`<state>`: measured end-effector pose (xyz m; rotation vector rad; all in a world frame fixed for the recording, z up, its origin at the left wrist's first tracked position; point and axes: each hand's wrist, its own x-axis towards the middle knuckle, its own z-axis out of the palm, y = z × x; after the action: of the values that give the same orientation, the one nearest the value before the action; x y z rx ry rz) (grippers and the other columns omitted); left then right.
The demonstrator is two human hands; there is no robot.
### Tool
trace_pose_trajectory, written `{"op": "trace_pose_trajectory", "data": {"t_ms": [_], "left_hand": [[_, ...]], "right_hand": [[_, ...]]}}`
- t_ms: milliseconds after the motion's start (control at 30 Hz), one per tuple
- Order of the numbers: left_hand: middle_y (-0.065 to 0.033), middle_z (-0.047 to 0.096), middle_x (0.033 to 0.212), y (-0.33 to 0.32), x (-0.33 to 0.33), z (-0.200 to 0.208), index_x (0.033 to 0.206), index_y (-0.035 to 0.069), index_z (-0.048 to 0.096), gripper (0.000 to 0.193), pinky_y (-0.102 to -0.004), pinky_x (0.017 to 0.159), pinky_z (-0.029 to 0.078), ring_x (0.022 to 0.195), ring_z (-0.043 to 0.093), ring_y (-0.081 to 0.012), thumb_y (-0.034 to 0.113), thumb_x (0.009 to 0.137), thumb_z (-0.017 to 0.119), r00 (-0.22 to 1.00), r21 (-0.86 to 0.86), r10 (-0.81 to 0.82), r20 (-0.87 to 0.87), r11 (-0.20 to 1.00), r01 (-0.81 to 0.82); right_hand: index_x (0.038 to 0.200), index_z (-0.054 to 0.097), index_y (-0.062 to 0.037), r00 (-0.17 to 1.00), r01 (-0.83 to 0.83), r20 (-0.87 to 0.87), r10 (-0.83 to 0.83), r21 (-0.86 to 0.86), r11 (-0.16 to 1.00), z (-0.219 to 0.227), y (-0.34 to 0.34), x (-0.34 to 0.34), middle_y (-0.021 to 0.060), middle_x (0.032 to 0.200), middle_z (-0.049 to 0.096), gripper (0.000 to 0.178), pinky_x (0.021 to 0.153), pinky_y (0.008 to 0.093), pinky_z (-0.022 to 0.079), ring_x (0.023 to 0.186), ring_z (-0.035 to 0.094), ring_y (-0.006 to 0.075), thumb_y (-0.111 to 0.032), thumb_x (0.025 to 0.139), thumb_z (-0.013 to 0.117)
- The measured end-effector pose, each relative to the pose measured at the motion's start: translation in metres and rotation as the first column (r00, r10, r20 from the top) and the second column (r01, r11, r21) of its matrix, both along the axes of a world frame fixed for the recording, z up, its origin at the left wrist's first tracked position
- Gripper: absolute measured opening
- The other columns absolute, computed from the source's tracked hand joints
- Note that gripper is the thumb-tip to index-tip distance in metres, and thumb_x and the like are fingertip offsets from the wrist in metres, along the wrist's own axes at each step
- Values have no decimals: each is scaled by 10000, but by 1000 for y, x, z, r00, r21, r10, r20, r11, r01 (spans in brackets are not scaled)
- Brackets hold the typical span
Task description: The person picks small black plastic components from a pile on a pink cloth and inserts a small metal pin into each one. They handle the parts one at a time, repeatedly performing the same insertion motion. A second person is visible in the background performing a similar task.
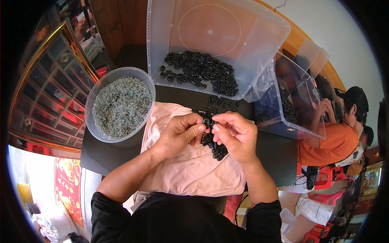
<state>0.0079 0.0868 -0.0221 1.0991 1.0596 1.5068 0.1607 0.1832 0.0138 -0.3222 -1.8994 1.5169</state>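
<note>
My left hand (178, 131) pinches a small black plastic cord lock piece (206, 121) with a round hole in it, between thumb and fingers. Right beside it, the thumb and index finger of my right hand (239, 133) are pressed together at the piece's edge; what they grip is too small to make out. Both hands meet above a pink cloth (178, 174) spread over the table's near side. Under my fingers lies a heap of similar black pieces (219, 150), partly covered by the hands.
A round clear tub (152, 87) full of small metal springs (121, 107) stands at left. Behind the cloth, a tipped clear bin (259, 30) holds many black pieces (202, 69). At right is another clear bin (267, 113); past it sits a person in orange (336, 141).
</note>
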Motion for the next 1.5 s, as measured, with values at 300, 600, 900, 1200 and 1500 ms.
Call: {"op": "trace_pose_trajectory", "data": {"t_ms": [300, 600, 900, 1200, 1500], "left_hand": [[16, 492, 631, -2, 0, 3, 835, 23, 557, 196, -190, 476, 378, 547, 455, -39, 185, 938, 521, 999, 17, 27, -33, 999, -27], [10, 488, 657, -4, -1, 7, 827, 20, 546, 183, -194, 485, 365, 562, 450, -40, 164, 937, 519, 992, 36, 36, -122, 999, -31], [3, 494, 691, -8, -7, 16, 826, 12, 552, 163, -207, 527, 397, 597, 465, -53, 137, 927, 529, 980, 49, 14, -196, 999, -4], [-20, 478, 675, -10, -11, 18, 809, 1, 550, 142, -237, 527, 385, 592, 452, -82, 100, 909, 540, 954, 45, 6, -301, 999, 8], [-8, 494, 691, -11, -16, 28, 811, 4, 558, 176, -231, 558, 367, 624, 427, -72, 140, 921, 530, 948, 11, -163, -273, 985, 173]], "right_hand": [[1016, 565, 42, 998, -19, -56, 17, -34, 999, -8, -2, -4, 86, 769, 608, 180, 486, 185, 467, 589, 577, 88, 50, 837, 571], [1022, 546, 23, 998, -63, -10, 62, -111, 992, -7, -1, -2, 71, 787, 603, 165, 506, 189, 489, 618, 593, 89, 16, 859, 570], [983, 548, 62, 984, -147, -98, 148, 22, 989, -8, 5, -5, 142, 804, 580, 149, 506, 231, 521, 605, 622, 157, 86, 837, 551], [988, 578, 33, 989, -114, -90, 115, 22, 993, -13, -3, -7, 98, 800, 588, 147, 495, 212, 505, 627, 613, 121, 63, 845, 556], [1176, 542, -5, 954, -299, -71, 291, -138, 944, -6, 6, -4, 81, 752, 589, 356, 506, 218, 509, 592, 598, 108, 85, 832, 560]]}}
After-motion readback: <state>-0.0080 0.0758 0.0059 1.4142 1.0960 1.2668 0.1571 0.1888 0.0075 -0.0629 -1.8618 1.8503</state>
